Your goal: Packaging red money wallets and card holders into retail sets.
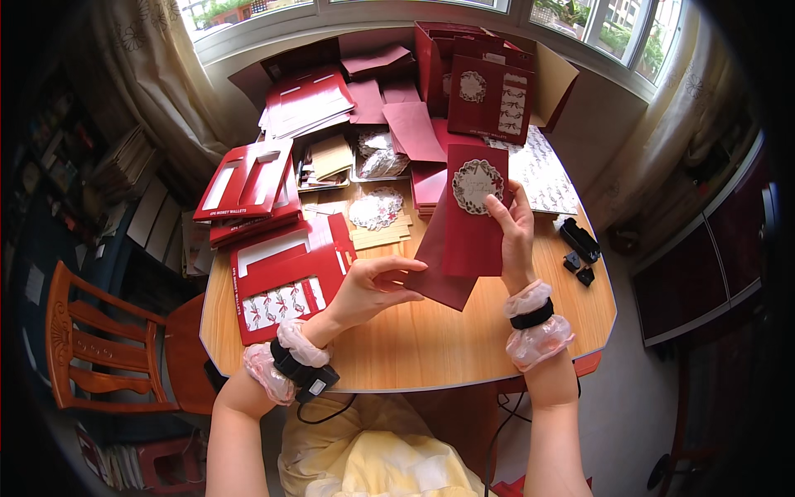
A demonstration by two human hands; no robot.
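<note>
My right hand (514, 230) grips a dark red money wallet card (473, 248) upright, its thumb beside a round wreath label (477, 186) on the front. Behind the card, slanting down to the left, is a plain dark red envelope (444, 273). With thumb and fingertips, my left hand (379, 286) pinches the envelope's lower left corner. Left of my left hand lies a red window package (292, 273) with a bow-patterned sheet showing. Beyond the hands, wreath cut-outs (376, 208) rest by tan paper strips (382, 235).
Stacked red window packages (248, 180) stand at the left. Further back are trays of paper pieces (326, 161), red envelopes (413, 127) and a box of finished packs (490, 93). Black device parts (579, 242) lie near the right edge. A wooden chair (112, 348) stands left.
</note>
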